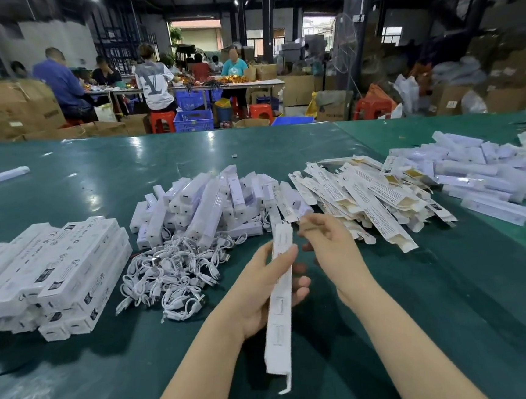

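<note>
Green table (pixel 391 299): left hand (pixel 263 290) grips carton (pixel 279 293).

I read the surface (pixel 79 190) as dark teal-green with pale glare spots. The long carton (pixel 280 299) at centre is white with faint grey outlines. The stacked boxes (pixel 58 274) at lower left are white with black marks, the cable heap (pixel 172 271) white, and the flat cartons (pixel 367 203) at centre right white with black text and tan insides. At the top, blue crates (pixel 193 120) and red-orange stools (pixel 162 120).
</note>
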`<move>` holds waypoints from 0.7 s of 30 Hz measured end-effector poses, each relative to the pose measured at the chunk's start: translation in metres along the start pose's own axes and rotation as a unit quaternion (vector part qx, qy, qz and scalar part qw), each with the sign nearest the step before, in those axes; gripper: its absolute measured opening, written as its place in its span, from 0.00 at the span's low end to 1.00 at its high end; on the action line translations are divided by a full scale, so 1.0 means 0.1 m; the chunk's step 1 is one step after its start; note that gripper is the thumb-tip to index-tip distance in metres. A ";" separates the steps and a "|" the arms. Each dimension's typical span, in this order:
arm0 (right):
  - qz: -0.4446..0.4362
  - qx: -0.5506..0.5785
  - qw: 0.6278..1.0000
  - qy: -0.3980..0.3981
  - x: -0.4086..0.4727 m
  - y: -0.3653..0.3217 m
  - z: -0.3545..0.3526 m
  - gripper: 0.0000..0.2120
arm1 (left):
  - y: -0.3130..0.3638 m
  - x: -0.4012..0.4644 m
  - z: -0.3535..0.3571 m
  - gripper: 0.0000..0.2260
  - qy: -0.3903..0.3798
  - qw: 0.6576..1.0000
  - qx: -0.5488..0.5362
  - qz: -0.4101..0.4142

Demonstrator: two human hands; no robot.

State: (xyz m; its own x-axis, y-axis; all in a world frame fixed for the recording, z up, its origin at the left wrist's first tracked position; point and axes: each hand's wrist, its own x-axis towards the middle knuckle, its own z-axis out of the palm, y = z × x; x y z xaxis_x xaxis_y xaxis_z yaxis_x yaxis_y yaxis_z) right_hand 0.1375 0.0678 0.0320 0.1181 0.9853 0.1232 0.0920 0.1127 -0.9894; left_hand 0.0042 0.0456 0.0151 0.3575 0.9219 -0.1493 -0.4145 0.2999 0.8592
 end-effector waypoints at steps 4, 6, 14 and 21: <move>-0.010 0.002 0.998 -0.056 -0.05 -0.01 0.06 0.05 | -0.04 -0.04 0.03 0.25 -0.028 0.996 0.071 0.049; 0.007 0.046 0.998 -0.052 -0.05 0.00 0.06 0.05 | -0.03 -0.05 0.03 0.35 -0.022 0.995 0.075 0.062; 0.040 0.082 0.990 -0.109 -0.06 -0.06 0.02 0.07 | 0.00 0.00 0.05 0.27 -0.002 0.994 0.064 0.083; 0.026 0.155 0.984 -0.082 -0.05 -0.07 0.02 0.09 | -0.02 -0.04 -0.02 0.21 0.015 0.996 0.057 0.065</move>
State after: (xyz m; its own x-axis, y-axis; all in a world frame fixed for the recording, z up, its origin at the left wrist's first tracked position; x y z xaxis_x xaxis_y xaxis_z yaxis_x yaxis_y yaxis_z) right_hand 0.1345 0.0628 0.0380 -0.0491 0.9953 0.0831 -0.2192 0.0705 -0.9731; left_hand 0.0017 0.0415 0.0131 0.2802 0.9589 -0.0456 -0.3568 0.1481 0.9224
